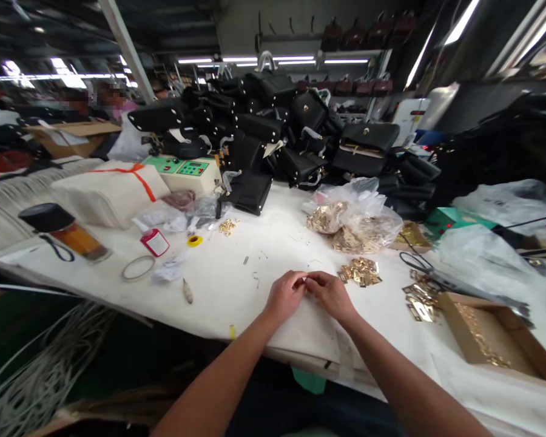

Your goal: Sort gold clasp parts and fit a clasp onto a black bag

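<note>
Both hands meet over the front middle of the white-covered table [218, 303], fingertips together. My left hand [286, 296] is closed in a pinch, and my right hand [330, 294] pinches against it from the other side. Whatever lies between the fingers is too small and hidden to name. Just beyond my right hand is a loose pile of gold metal fittings [360, 271]. A second group of shiny gold plates [421, 298] lies farther right. To the left of my hands are a small grey metal strip [246, 260] and some dark thread bits [255, 278].
Black handbags [264, 127] are heaped at the back. Clear plastic bags [359, 218] hold gold parts. A cardboard box [500, 334] stands at right. On the left are a bottle [66, 230], a red-labelled container [155, 242], a yellow tape roll [194, 241] and an awl-like tool [188, 291].
</note>
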Motion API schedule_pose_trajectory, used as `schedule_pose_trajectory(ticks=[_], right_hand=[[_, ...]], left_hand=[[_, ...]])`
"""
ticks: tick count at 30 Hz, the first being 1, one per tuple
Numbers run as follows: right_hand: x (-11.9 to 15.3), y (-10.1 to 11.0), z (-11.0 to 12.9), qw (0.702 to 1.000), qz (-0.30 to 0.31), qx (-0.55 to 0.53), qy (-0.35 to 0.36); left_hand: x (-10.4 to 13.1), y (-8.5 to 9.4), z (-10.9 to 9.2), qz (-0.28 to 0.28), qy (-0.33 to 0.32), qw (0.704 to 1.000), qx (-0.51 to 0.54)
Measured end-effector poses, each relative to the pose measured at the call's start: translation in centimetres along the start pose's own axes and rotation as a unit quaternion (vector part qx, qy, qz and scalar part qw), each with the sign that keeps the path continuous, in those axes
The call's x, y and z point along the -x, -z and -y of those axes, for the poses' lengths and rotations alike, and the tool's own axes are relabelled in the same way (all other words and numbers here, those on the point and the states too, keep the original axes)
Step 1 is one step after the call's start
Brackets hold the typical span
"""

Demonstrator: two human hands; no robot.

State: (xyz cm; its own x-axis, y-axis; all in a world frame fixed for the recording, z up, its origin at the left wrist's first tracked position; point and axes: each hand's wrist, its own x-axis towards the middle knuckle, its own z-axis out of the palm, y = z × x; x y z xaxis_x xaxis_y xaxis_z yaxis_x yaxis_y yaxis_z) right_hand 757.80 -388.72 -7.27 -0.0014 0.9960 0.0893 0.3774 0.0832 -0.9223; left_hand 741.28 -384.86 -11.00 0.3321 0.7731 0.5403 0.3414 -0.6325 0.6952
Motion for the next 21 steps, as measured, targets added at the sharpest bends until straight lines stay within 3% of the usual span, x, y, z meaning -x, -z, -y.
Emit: schedule_pose_trajectory(ticks=[4, 7, 9, 10, 11, 14, 17, 21], right_hand=[[-2.1, 3.3, 2.5, 0.992, -0.077, 0.087, 0.057], [-6.1, 8.7, 6.1, 0.96, -0.204, 0.155, 0.117], [-9.9, 12.8, 8.2, 0.921, -0.287, 0.225, 0.137], [-11.9, 14.7, 9.0, 0.903, -0.3, 0.275, 0.135], [-14.1, 16.3, 9.4, 0.892, -0.278, 0.337, 0.117], [-19.9, 18.9, 9.2, 0.851, -0.109, 0.51, 0.067], [-24.0, 18.3, 7.8, 0.834, -0.002, 0.548, 0.067], [-26.9, 16.1, 6.3, 0.83, 0.035, 0.554, 0.057]], left_hand=[[-0.3, 0.0, 0.1, -0.002, 0.016, 1.0, 0.0], [-0.3, -0.1, 0.5, 0.0, 0.03, 1.0, 0.005], [-0.2, -0.1, 0.7, 0.002, 0.036, 0.999, 0.014], [-0.3, -0.1, 0.8, 0.001, 0.036, 0.999, 0.016], [-0.3, 0.0, 0.9, 0.001, 0.035, 0.999, 0.018], [-0.5, 0.2, 0.9, 0.004, 0.037, 0.999, 0.016], [-0.7, 0.3, 1.1, 0.008, 0.043, 0.999, 0.026], [-0.9, 0.2, 1.6, 0.009, 0.055, 0.998, 0.032]])
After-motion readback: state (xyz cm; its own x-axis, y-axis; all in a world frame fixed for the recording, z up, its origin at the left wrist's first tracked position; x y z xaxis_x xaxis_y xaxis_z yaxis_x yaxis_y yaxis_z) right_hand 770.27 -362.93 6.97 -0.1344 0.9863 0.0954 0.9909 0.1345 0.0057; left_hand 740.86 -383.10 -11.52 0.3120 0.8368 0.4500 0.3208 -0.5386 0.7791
